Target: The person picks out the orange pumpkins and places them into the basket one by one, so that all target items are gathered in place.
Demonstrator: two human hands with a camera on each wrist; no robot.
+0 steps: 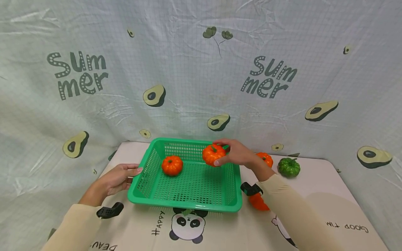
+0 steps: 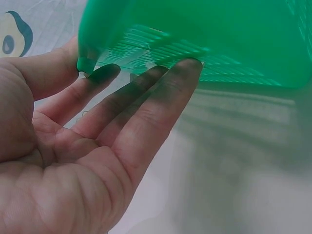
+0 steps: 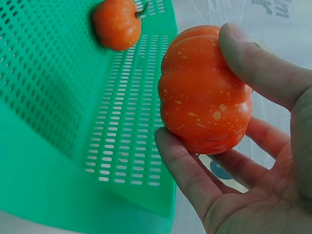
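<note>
My right hand (image 1: 240, 153) grips a small orange pumpkin (image 1: 209, 156) with a green stem, over the right side of a green plastic basket (image 1: 185, 205). Thumb and fingers close around the pumpkin's sides in the right wrist view, where yellow flecks show on its skin. A second orange pumpkin (image 1: 172, 166) sits inside the basket, toward the back left. At the basket's left side, my left hand (image 1: 119, 178) holds the rim, thumb (image 2: 53, 70) over it and fingers (image 2: 156, 107) beneath, against the slotted wall.
To the right of the basket, another orange pumpkin (image 1: 266, 159) is partly hidden by my right arm. A green pumpkin (image 1: 289, 167) stands beside it. Nearer me lies a red-orange item (image 1: 259, 202), partly covered by the sleeve. A printed curtain (image 1: 188, 69) hangs behind the table.
</note>
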